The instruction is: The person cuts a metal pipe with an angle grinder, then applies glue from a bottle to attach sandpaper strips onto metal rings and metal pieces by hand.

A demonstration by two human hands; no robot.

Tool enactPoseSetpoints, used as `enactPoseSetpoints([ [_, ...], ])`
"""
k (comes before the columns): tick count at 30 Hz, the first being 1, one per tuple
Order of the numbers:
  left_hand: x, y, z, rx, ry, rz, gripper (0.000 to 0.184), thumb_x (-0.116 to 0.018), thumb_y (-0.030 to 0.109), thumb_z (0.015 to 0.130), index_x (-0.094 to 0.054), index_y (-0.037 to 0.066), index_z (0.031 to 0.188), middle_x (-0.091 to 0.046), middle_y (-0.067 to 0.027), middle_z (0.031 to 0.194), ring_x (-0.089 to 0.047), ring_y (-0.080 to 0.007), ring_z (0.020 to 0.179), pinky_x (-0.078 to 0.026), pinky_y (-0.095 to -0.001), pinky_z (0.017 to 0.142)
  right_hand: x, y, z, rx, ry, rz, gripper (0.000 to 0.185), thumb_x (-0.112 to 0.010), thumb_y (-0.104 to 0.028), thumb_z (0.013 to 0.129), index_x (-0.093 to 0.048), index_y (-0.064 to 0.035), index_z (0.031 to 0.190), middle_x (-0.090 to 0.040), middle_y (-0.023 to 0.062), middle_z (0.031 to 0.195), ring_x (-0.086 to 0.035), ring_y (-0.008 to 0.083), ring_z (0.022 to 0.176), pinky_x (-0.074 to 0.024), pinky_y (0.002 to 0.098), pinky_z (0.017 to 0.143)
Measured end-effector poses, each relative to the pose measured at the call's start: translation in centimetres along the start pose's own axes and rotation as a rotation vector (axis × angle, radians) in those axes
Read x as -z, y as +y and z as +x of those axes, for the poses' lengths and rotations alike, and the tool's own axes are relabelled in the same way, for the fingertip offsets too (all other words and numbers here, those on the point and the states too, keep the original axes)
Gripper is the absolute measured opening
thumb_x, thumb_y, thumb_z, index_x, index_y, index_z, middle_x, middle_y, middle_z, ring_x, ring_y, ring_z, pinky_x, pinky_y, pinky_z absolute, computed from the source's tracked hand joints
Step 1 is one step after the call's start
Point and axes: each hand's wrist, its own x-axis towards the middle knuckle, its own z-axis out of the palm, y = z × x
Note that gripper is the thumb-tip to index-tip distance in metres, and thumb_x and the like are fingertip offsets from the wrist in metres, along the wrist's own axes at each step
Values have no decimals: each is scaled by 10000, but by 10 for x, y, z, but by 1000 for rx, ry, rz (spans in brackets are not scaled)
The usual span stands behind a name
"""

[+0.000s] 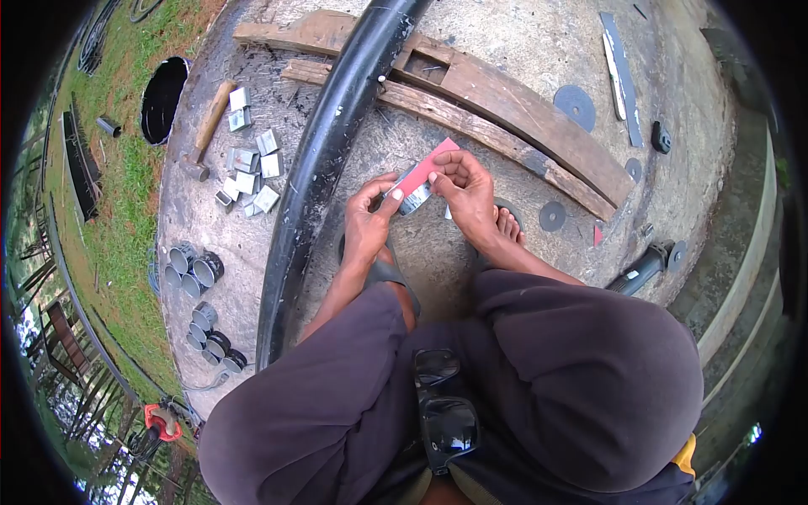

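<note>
A flat pinkish-red strip is held between both hands above the concrete slab. My left hand pinches its lower end, thumb pressed on top. My right hand grips its upper edge with thumb and curled fingers. Under the strip shows a piece with a printed, silvery-blue face; I cannot tell whether it is joined to the strip. A long black pipe lies just left of my left hand. Beyond both hands are weathered wooden boards.
To the left lie a hammer, several square metal tube pieces and several cut pipe rings. At right are an angle grinder, grinding discs, a tape measure and a metal strip. A black bucket stands near the slab's edge.
</note>
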Motion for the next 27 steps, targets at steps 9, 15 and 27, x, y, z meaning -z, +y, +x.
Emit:
enactPoseSetpoints([
  [9, 4, -11, 3, -54, 0, 15, 211, -751, 159, 924, -743, -24, 1029, -691, -185, 1331, -648, -263, 1214, -462, -392, 1073, 0, 1, 3, 25, -31, -200, 222, -729, 0, 890, -691, -18, 1109, -716, 45, 864, -657, 102, 768, -546, 280, 705],
  [15, 5, -13, 3, -72, 11, 41, 217, -763, 156, 913, -740, -31, 1021, -704, -188, 1294, -651, -262, 1207, -459, -395, 1079, 1, 0, 4, 19, -48, -348, 207, -744, -70, 891, -709, -18, 1088, -700, 41, 836, -633, 95, 735, -520, 287, 675],
  [27, 4, 17, -8, 87, -1, 60, 514, -775, 158, 939, -595, 24, 1402, -697, -207, 1195, -710, -233, 1039, -575, -333, 876, -2, -26, -3, 194, -178, -824, 547, -885, -378, 798, -712, -10, 1163, -702, 176, 1098, -688, 289, 866, -550, 421, 779],
])
